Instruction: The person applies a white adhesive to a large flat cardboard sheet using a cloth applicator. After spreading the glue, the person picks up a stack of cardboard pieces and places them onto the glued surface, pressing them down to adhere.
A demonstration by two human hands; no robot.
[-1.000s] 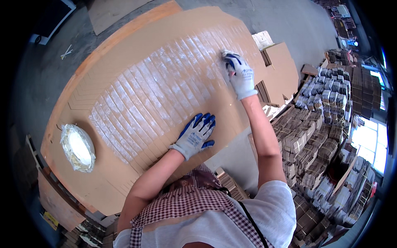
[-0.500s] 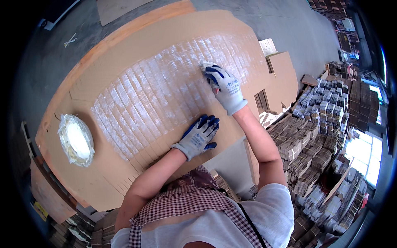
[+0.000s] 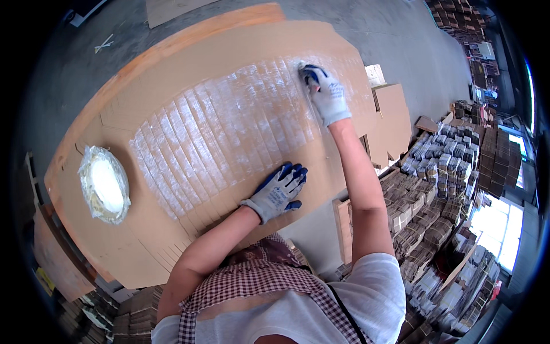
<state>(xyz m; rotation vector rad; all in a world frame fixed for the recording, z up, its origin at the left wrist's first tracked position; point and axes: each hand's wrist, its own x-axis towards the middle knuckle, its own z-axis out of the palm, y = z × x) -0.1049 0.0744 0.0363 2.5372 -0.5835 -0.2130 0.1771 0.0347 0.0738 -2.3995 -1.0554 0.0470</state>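
Note:
A large brown cardboard sheet (image 3: pixel 240 43) lies across the table, with narrow slanting strips (image 3: pixel 217 132) smeared with a shiny whitish coating over its middle. My right hand (image 3: pixel 325 93), in a white glove with blue fingertips, is closed around a pale wad, mostly hidden by the fingers, and presses it on the far right part of the coated area. Flat on the near edge of the cardboard rests my left hand (image 3: pixel 278 190), gloved alike, fingers spread, holding nothing. On the left side stands an oval bowl (image 3: pixel 117 163) wrapped in clear plastic, with bright white contents.
An orange-brown board edge (image 3: pixel 114 86) shows beyond the cardboard. Cut cardboard pieces (image 3: pixel 392 117) adjoin its right side. Bundled cardboard stacks (image 3: pixel 424 212) fill the floor to my right. Crossed white strips (image 3: pixel 103 43) lie on the grey floor at the far left.
My right hand has slid away from me and slightly right across the coated strips, with the wad still in it. The left hand stays almost in place.

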